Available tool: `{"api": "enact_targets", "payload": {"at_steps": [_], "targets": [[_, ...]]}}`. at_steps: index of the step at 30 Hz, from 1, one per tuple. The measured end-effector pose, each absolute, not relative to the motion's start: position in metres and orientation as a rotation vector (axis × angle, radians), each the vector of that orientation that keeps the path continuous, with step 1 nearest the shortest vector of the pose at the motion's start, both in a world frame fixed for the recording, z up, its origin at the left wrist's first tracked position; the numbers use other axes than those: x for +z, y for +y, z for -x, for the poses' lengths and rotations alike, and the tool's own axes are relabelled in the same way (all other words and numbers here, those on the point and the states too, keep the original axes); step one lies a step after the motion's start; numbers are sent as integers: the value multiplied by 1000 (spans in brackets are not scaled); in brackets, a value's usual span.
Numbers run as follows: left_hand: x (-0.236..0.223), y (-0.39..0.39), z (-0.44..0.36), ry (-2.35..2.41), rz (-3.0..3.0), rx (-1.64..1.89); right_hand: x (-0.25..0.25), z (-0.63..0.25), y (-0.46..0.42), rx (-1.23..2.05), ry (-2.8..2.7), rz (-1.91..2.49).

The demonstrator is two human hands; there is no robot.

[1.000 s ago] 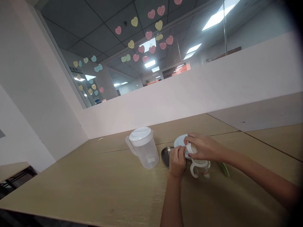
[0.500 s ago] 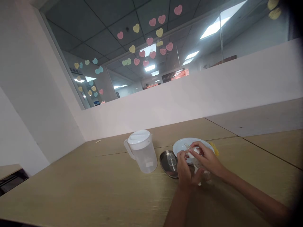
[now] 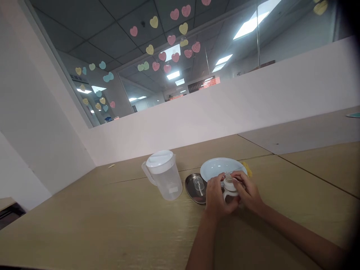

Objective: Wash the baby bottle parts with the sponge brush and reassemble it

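Between my hands a baby bottle (image 3: 229, 186) stands upright, with a clear teat, a white collar and a white handle. My left hand (image 3: 217, 197) is wrapped round its left side. My right hand (image 3: 249, 191) closes on the collar from the right, fingers at its rim. Much of the bottle's body is hidden by my fingers. Close by on the left, an oval metal tray (image 3: 192, 195) holds a clear plastic piece (image 3: 199, 183), like a dome-shaped cap with a thin stem. A white basin (image 3: 209, 165) sits just behind my hands.
A lidded clear plastic pitcher (image 3: 165, 180) with a white top stands left of the tray. Something yellow (image 3: 247, 168) shows at the basin's right edge. The wooden table (image 3: 112, 221) runs back to a white wall (image 3: 168, 125) below a window with heart stickers.
The bottle now stands more upright, its teat and collar in plainer sight. My right hand has come down from over the top to the collar's right side. The camera view has shifted slightly.
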State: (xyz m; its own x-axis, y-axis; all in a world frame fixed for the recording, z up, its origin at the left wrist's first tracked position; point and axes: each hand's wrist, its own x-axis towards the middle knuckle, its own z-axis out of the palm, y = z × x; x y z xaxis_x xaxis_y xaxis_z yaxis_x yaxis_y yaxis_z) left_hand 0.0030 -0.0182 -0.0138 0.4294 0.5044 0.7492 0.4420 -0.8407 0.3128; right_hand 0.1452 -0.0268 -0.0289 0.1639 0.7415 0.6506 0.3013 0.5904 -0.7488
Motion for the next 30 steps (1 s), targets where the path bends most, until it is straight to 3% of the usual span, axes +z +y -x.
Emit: {"api": "enact_targets", "payload": {"at_steps": [9, 22, 30], "targets": [[-14, -18, -5, 911, -2622, 1351, -25, -144, -30, 263, -1437, 946], [-12, -17, -3, 907, -2606, 1347, -27, -145, -29, 426, -1375, 1041], [-11, -19, -5, 938, -2584, 1356, -30, -155, -28, -21, -1427, 966]]}}
